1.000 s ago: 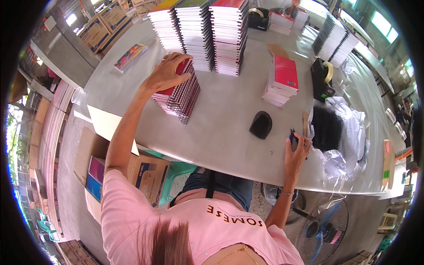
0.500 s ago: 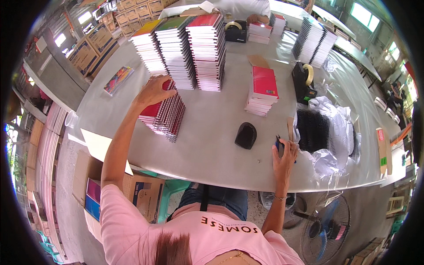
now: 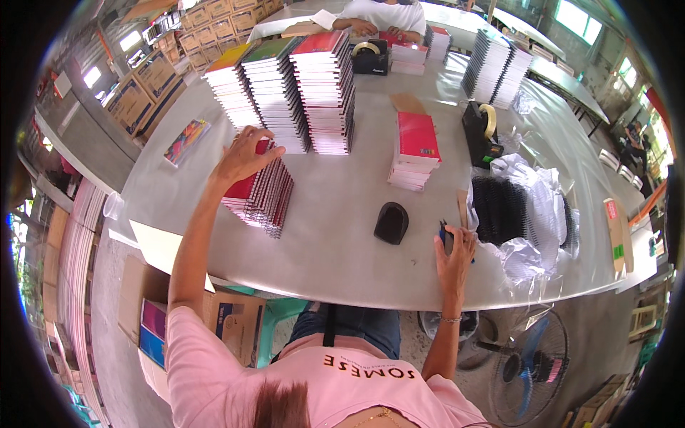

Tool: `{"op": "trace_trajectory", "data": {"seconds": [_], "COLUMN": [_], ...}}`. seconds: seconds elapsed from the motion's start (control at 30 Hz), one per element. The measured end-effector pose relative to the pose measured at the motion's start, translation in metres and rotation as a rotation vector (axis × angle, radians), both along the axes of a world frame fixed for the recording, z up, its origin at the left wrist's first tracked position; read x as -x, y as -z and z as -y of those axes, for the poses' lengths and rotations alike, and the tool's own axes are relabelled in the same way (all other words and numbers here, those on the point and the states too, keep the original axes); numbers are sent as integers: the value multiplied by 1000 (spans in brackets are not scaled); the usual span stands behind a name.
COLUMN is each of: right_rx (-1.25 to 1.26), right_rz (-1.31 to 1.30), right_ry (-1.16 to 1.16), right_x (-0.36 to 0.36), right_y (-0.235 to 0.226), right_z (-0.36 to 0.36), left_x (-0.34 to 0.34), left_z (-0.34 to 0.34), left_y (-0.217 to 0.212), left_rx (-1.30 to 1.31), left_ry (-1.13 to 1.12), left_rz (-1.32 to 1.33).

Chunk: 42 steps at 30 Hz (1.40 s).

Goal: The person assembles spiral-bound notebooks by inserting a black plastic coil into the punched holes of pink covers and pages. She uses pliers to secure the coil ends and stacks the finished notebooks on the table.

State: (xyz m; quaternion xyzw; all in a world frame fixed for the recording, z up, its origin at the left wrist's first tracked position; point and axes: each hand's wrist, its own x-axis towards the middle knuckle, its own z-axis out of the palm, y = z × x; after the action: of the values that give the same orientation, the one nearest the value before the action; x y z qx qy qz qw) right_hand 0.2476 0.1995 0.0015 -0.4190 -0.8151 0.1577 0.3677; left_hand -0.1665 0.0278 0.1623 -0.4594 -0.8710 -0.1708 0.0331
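My left hand [image 3: 244,157] rests over the top of a short stack of red spiral notebooks [image 3: 267,196], at the left of the table. Its thumb and fingers are apart, reaching across the top covers and grasping nothing I can see. At the right, near the table's front edge, my right hand [image 3: 455,253] is closed round a small pliers-like tool [image 3: 446,239] with blue and black parts; the fingers hide much of it. A black rounded object [image 3: 392,222] lies left of that hand. Black wire binding coils [image 3: 499,210] in white paper lie to its right.
Tall notebook stacks [image 3: 321,93] stand beyond my left hand. A smaller red-covered stack [image 3: 417,146] is mid-table, near a black tape dispenser [image 3: 479,135]. Across the table sits another person [image 3: 385,18]. A fan [image 3: 528,367] stands below the right edge, an open carton [image 3: 235,317] below the left.
The view has shifted slightly. My left hand's fingers look a little more spread over the notebooks; my right hand keeps the tool in nearly the same place. Both hands of the person opposite now show.
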Motion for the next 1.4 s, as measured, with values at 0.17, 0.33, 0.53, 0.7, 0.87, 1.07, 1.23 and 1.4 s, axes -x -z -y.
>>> {"op": "trace_trajectory", "data": {"seconds": [0.17, 0.33, 0.53, 0.7, 0.87, 1.07, 1.23, 1.4], "right_rx": [-11, -32, 93, 54, 8, 429, 541, 532], "right_rz": [42, -8, -408, -502, -438, -415, -449, -445], "right_ry": [32, 76, -140, -96, -116, -138, -187, -260], "right_x": [0, 3, 54, 87, 123, 126, 119, 118], "right_y": [4, -2, -57, -72, -55, -65, -84, -88], "right_z": [-3, -4, -33, -104, -144, -141, -124, -121], "left_x": [-35, -119, -184, -226, -232, -229, -209, -190], "left_z": [-1, -2, -10, -29, -61, -62, -27, 12], "left_y": [-25, -26, 106, 122, 157, 145, 144, 133], "left_rx": [-359, -562, -282, -159, -336, -339, -422, -415], "left_ry": [58, 424, 549, 416, 523, 607, 580, 401], "left_rz": [-194, 208, 491, 752, 694, 707, 792, 774]}}
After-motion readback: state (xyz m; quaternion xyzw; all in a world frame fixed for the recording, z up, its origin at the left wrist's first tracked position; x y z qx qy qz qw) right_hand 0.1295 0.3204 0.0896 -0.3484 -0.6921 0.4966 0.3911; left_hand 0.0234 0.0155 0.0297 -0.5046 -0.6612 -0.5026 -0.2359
